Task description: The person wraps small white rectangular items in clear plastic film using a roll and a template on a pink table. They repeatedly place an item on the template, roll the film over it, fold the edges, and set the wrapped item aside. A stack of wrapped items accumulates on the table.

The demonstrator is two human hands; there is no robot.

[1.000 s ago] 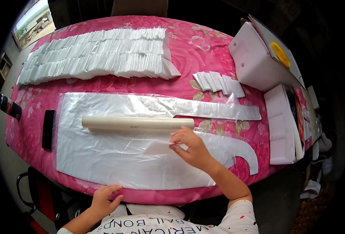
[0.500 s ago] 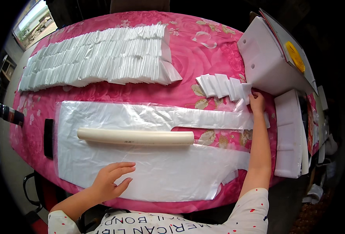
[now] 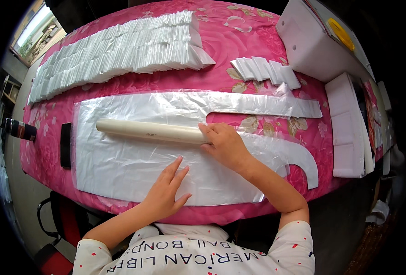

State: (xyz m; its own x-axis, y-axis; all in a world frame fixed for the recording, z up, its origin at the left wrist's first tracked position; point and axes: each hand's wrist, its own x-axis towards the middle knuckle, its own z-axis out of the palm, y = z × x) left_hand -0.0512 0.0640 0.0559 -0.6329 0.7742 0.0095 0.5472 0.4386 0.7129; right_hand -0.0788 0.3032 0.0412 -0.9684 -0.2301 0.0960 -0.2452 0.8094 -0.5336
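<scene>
A flat stack of thin white plastic vest bags (image 3: 120,167) lies spread before me, its two long handle straps stretching right. Across it rests a cream-coloured tube (image 3: 150,130). My right hand (image 3: 226,144) grips this tube at its right end, thumb and fingers closed around it. Just over the bags, near their front edge, is my left hand (image 3: 166,189), with its fingers apart and nothing in it. Beyond the upper strap, a short overlapping row of folded white bags (image 3: 260,69) lies at the right.
Long rows of folded white bags (image 3: 116,51) fill the far left of the pink flowered tablecloth (image 3: 239,43). White foam boxes (image 3: 345,123) stand along the right. A black flat object (image 3: 66,145) and a dark jar (image 3: 20,129) are at the left.
My right hand has left the small row of folded bags and come to the tube's right end. My left hand has moved right over the bags. The camera view has shifted.
</scene>
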